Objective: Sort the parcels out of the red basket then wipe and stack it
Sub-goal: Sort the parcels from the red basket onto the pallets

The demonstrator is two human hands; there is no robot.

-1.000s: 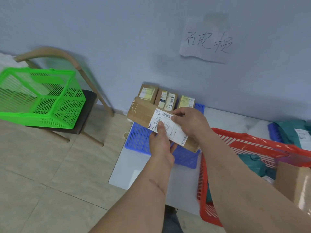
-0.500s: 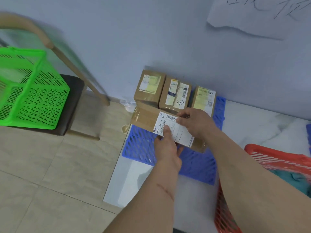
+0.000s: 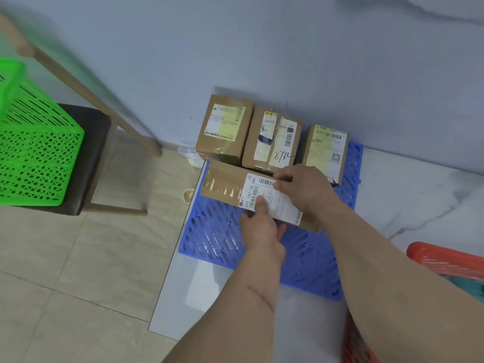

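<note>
Lower now, both our left hand (image 3: 262, 231) and right hand (image 3: 303, 189) clamp the long brown cardboard parcel (image 3: 243, 195) over the blue slatted crate (image 3: 262, 247) beside 3 sorted boxes (image 3: 272, 140), while the red plastic basket (image 3: 445, 258) awaits emptying, wiping, stacking.

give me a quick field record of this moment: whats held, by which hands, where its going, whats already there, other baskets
held item: long cardboard parcel with a white label
left hand: grips the parcel's near edge, thumb on the label
right hand: grips the parcel's far right end
below the parcel: blue tray on the white table
already there: three boxes standing in a row against the wall
red basket: lower right, partly out of view
green basket: on the chair, left
</note>
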